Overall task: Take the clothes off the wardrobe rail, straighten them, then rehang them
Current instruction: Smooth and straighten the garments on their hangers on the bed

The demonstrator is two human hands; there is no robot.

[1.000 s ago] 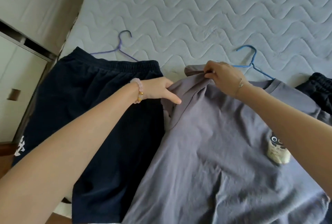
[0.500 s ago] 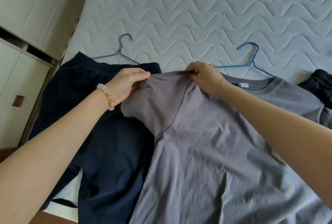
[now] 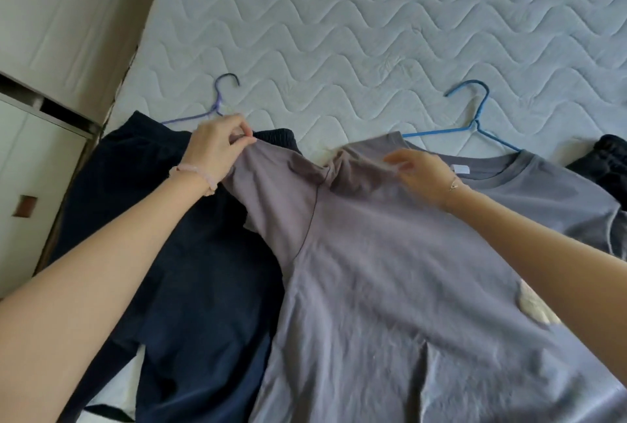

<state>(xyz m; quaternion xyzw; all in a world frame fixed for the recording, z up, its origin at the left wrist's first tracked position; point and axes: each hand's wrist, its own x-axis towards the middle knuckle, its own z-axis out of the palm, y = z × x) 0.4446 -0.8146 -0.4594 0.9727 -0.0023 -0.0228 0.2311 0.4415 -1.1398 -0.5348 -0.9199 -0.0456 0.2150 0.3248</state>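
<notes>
A grey T-shirt (image 3: 390,287) lies flat on the bed, its collar by a blue hanger (image 3: 475,124). My left hand (image 3: 217,147) pinches the end of the shirt's left sleeve and holds it stretched out over the navy shorts (image 3: 176,253). My right hand (image 3: 417,175) rests on the shirt's shoulder near the collar, fingers spread and blurred, with no fabric gripped. A purple hanger (image 3: 217,107) lies above the shorts' waistband.
The quilted white mattress (image 3: 373,32) stretches beyond the clothes. Another dark garment (image 3: 607,158) lies at the right edge. White cabinets (image 3: 40,100) stand close along the bed's left side.
My left hand pulled the sleeve end up and to the left, spreading it out. My right hand let go of the shoulder edge and slid right toward the collar.
</notes>
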